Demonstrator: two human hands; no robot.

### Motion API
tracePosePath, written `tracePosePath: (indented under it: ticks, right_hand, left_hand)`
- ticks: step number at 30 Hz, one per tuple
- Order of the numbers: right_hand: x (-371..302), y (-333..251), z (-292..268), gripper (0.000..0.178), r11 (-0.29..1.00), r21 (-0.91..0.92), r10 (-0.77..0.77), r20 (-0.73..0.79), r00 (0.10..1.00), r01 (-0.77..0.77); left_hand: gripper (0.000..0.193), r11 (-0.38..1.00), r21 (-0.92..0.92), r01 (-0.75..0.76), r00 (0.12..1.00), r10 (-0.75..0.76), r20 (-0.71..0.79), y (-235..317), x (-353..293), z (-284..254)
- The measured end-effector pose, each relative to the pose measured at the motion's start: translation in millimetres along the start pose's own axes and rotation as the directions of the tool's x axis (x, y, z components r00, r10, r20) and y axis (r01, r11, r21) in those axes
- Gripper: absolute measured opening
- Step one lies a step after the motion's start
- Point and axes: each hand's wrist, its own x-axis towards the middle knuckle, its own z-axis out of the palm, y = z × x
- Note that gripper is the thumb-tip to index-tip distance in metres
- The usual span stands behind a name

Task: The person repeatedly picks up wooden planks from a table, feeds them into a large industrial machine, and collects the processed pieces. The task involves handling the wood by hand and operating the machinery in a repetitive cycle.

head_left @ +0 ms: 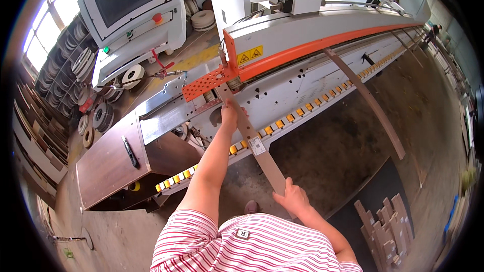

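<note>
A long narrow taupe board point(267, 167) with a white printed label point(256, 146) runs from near my body to the infeed of an edge banding machine point(292, 35). My left hand point(230, 114) is closed around the board close to its far end, just below the perforated orange guard point(207, 83). Toward the near end, my right hand point(294, 197) grips the board with fingers along its edge. The board's far tip goes in beside the guard, where part of it is hidden. Small yellow rollers point(280, 124) line the machine's front rail beneath the board.
Another long strip point(370, 100) juts from the machine farther right. Cut boards point(385, 229) are piled on a dark sheet at lower right. A utility knife point(130, 152) lies on a brown cabinet point(111, 163) at left. Behind stand a control panel point(126, 0) and edging rolls point(103, 116). A person point(432, 32) is far right.
</note>
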Motion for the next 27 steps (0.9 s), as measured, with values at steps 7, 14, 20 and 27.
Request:
tracePosePath:
  ticks: [7,14,20,27]
  right_hand:
    - [13,20,-22,0.06,1.0,-0.008,0.016,0.022,1.0,-0.016]
    - [32,60,-64,0.061,0.999,-0.027,0.019,-0.041,0.999,-0.02]
    - [-10,78,-84,0.063,0.989,-0.137,-0.109,-0.467,0.877,0.049]
    - [-257,151,88,0.042,0.94,0.153,0.322,-0.694,0.644,-0.306]
  left_hand:
    - [0.048,1.0,0.003,0.022,0.999,-0.022,-0.05,1,1,37]
    - [0.046,1.0,-0.022,0.007,0.998,-0.008,-0.058,-32,40,90]
    - [0.037,0.767,0.511,-0.389,0.919,0.285,0.271,-55,103,104]
    - [0.048,0.039,0.462,-0.886,0.419,0.493,0.762,-71,-71,11]
